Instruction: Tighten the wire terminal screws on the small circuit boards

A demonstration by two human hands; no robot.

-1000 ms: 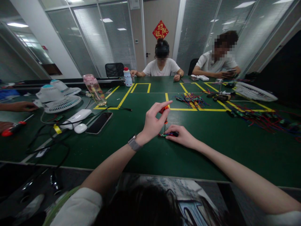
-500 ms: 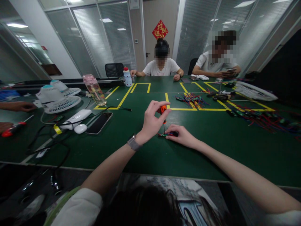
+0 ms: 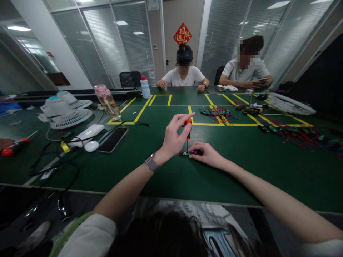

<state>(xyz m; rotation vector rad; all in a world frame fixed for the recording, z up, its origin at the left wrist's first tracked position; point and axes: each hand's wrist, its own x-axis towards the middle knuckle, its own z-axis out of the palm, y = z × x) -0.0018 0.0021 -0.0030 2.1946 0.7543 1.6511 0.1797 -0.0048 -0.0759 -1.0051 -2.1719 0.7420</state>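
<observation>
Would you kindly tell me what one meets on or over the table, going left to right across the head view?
Red-handled screwdriver, nearer white fan, phone, blue bottle, wearer's left hand, wearer's right hand, white grille.

The room is dim and greyish under cool white ceiling lights; further lights shine in the glass partitions, reflected or seen through, hard to tell. A pale sheen marks the middle of the green tabletop, while deep shadow fills the space beneath. Wide-angle distortion tilts the white pillar. Mosaic blocks cover two faces; the circuit board looks soft, its details unreadable.
</observation>
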